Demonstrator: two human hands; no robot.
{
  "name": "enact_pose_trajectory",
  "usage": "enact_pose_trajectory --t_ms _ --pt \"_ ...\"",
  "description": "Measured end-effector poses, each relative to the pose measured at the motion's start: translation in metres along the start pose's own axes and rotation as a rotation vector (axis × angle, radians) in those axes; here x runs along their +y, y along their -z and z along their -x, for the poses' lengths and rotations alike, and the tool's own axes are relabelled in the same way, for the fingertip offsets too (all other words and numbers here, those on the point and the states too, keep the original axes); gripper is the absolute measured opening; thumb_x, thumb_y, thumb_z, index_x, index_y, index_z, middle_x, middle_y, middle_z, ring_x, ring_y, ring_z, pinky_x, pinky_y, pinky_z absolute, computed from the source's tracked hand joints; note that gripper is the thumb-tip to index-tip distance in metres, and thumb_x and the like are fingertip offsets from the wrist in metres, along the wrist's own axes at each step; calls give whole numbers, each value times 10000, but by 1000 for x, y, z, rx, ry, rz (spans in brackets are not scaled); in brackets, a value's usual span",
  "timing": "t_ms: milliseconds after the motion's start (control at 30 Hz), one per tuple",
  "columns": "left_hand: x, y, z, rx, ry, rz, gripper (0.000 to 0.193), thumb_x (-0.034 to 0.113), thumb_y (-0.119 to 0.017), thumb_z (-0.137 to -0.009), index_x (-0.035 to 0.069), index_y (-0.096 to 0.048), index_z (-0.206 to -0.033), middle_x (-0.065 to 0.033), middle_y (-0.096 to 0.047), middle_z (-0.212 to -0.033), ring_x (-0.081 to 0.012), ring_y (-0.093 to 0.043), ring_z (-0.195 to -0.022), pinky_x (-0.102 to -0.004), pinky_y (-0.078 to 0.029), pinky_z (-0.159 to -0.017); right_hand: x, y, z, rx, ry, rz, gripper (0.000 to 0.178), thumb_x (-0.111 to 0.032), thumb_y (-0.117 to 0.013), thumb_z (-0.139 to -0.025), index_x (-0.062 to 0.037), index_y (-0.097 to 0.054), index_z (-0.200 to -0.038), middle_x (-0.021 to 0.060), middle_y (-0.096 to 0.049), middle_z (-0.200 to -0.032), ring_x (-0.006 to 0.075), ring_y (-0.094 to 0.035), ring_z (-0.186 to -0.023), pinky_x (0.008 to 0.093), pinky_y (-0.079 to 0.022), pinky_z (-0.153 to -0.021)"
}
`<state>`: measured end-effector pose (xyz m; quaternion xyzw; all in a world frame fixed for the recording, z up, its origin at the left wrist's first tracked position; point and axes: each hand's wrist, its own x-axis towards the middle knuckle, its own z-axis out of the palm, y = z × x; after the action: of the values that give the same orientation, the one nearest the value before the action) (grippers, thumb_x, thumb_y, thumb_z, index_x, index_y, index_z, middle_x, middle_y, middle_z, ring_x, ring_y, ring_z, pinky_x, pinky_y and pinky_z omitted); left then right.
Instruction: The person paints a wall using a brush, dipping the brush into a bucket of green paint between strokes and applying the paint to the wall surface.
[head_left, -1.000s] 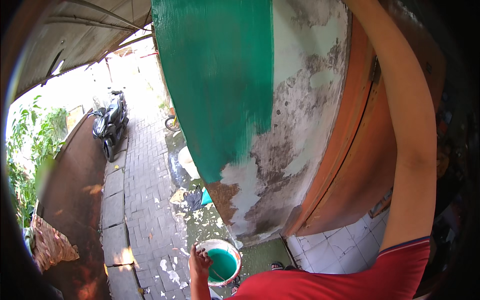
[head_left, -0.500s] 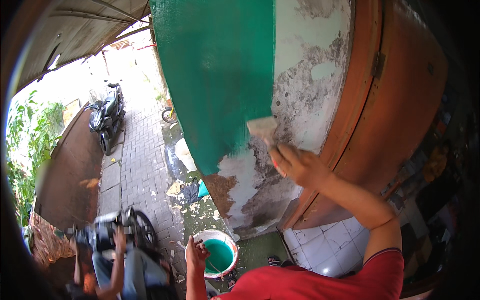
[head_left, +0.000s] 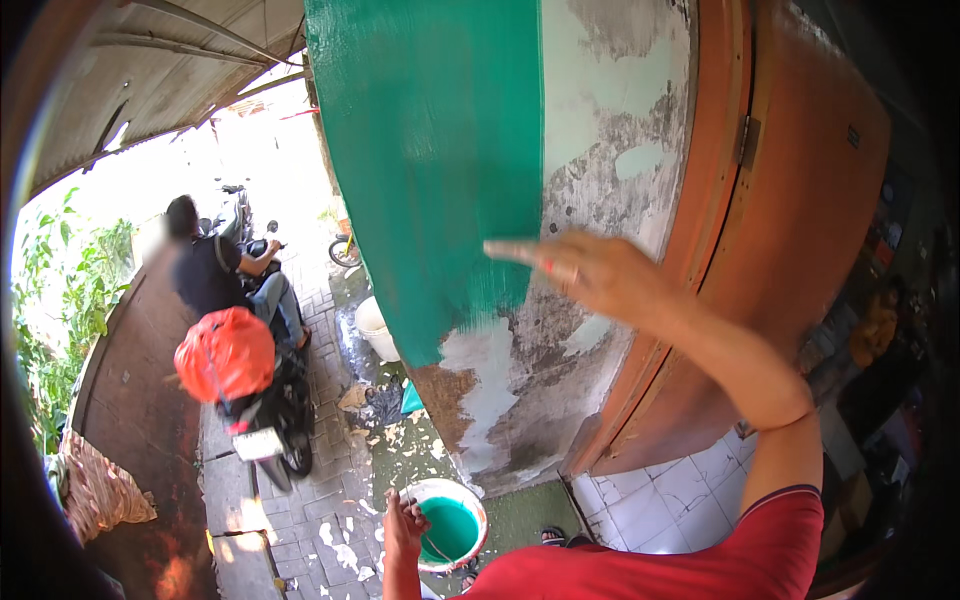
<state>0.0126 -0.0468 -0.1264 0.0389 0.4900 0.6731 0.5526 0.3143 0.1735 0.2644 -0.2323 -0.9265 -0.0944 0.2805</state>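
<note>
My right hand (head_left: 605, 280) is raised to the wall, closed on a paintbrush (head_left: 508, 250) seen nearly edge-on, its handle mostly hidden by the fingers. The bristles meet the lower right part of a green painted area (head_left: 430, 160), beside bare, stained and peeling wall (head_left: 600, 190). Low down, my left hand (head_left: 402, 525) has its fingers curled round the thin wire handle (head_left: 432, 548) of a white bucket (head_left: 484, 520). Green paint (head_left: 452, 530) fills part of the bucket, and its rim is smeared.
An orange wooden door (head_left: 800, 200) in its frame borders the wall on the right, above white tiles (head_left: 660, 500). On the left, a person (head_left: 210, 265) rides a motorcycle (head_left: 285, 410) with a red bundle (head_left: 228, 352) along the paved lane. Another white bucket (head_left: 377, 328) stands by the wall; paint flakes litter the ground.
The brush has shifted slightly left onto the green and turned edge-on; green now covers more of the wall near it. The motorcycle rider has moved from the lower left farther up the lane.
</note>
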Motion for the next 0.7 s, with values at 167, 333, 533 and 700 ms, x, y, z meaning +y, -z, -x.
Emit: enact_pose_trajectory --t_ms 167,333,533,700 --pt "-7 0 2 11 25 3 432 493 -516 -925 62 -504 -890 -9 -457 -600 -137 -415 -495 -311 -337 -492 15 105 -66 287 178 129 211 -184 -566 -920 -96 -670 -1081 118 -647 -851 239 -633 -800 355 -515 -724" --pt "-16 11 -5 36 32 11 409 490 -514 -927 83 -511 -882 -9 -470 -595 -142 -427 -488 -316 -334 -483 8 199 -119 533 251 238 180 -112 -632 -852 23 -661 -968 199 -662 -854 343 -636 -753 364 -489 -666" --pt "-21 8 -11 50 1 34 400 474 -526 -924 78 -506 -871 -16 -473 -593 -145 -429 -475 -315 -357 -474 15 253 -168 747 446 527 184 -131 -634 -843 4 -659 -966 192 -660 -903 364 -623 -827 382 -488 -712" --pt "-22 13 -15 45 -10 47 393 465 -536 -921 80 -502 -852 -17 -464 -589 -149 -423 -476 -313 -352 -477 23 242 -191 746 517 533 189 -150 -645 -840 2 -655 -951 183 -658 -880 368 -620 -817 394 -487 -711"
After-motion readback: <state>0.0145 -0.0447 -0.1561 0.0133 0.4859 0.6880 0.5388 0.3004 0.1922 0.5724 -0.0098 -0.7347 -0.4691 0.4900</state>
